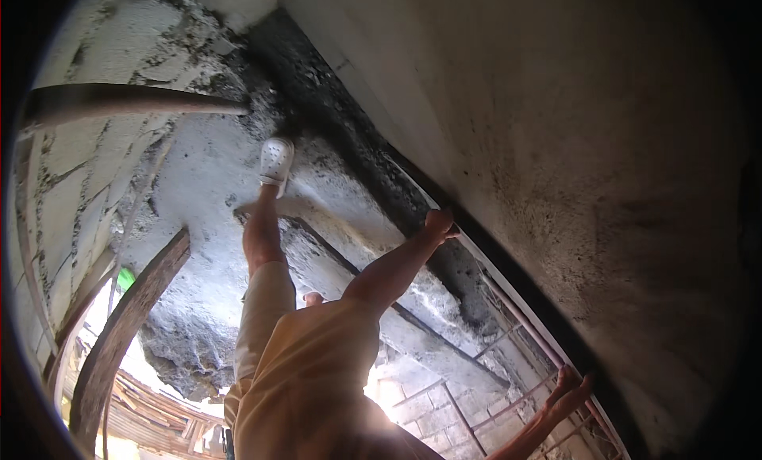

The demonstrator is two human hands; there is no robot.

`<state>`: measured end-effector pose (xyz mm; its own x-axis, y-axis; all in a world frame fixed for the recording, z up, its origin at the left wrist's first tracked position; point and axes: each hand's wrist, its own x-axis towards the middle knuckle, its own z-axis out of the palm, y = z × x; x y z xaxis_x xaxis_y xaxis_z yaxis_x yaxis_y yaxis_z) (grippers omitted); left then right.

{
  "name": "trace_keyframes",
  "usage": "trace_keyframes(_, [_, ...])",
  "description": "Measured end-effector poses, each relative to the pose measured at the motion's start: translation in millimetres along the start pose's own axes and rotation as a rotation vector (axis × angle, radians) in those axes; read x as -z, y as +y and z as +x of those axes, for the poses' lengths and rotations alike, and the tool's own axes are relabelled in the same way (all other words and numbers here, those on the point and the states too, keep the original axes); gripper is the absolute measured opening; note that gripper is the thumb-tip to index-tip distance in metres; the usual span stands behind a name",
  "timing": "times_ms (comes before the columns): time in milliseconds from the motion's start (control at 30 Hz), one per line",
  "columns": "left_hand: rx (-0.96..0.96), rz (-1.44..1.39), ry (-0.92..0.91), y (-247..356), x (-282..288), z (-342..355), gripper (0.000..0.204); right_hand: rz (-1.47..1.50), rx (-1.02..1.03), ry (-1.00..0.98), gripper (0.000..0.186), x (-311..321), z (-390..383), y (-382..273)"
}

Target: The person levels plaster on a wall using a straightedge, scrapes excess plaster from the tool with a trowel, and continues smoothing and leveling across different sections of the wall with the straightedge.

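Note:
My left hand is at the pale edge of a large grey panel, its fingers curled over that edge. Lower down along the same edge is my right hand, its thumb and fingers apart, close to a reddish metal pipe. I cannot make out how firmly it touches either one. My left arm comes out of a beige shirt. One leg, in pale shorts, reaches forward to a white clog on the rough grey ground. My other foot is mostly hidden behind the shirt.
On the left, a dark round pole and a weathered wooden post stand before a block wall. A dark strip crosses the uneven concrete. Metal bars show at lower right, corrugated sheets at lower left.

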<state>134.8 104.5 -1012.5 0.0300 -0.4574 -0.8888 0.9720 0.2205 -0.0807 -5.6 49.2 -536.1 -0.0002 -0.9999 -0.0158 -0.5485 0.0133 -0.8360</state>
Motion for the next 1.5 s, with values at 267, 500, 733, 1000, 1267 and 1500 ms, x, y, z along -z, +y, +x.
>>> trace_keyframes(267, [-0.221, 0.133, 0.031, 121.1, 23.1, -63.5, 0.036, 0.122, -0.033, 0.086, 0.043, -42.4, -38.0, -37.9])
trace_keyframes(500, [-0.355, 0.024, 0.063, 185.9, 10.9, -124.3, 0.035, 0.274, -0.076, -0.157, 0.041, -30.4, -31.3, -48.9])
trace_keyframes(733, [-0.424, 0.069, 0.042, 190.5, 0.6, -163.9, 0.031, 0.269, -0.076, -0.114, 0.044, -23.5, -39.1, -74.2])
trace_keyframes(1000, [-0.471, 0.121, -0.039, 177.9, -10.7, -198.9, 0.031, 0.249, 0.006, -0.014, 0.044, -18.6, -50.9, -108.7])
trace_keyframes(1267, [-0.491, -0.134, -0.129, 150.4, -32.5, -234.6, 0.029, 0.293, 0.009, -0.236, 0.040, 44.9, -19.5, -110.4])
trace_keyframes(1500, [-0.179, -0.018, -0.195, 60.9, 0.5, -143.6, 0.030, 0.087, 0.066, -0.103, 0.041, 45.2, -38.6, -88.0])
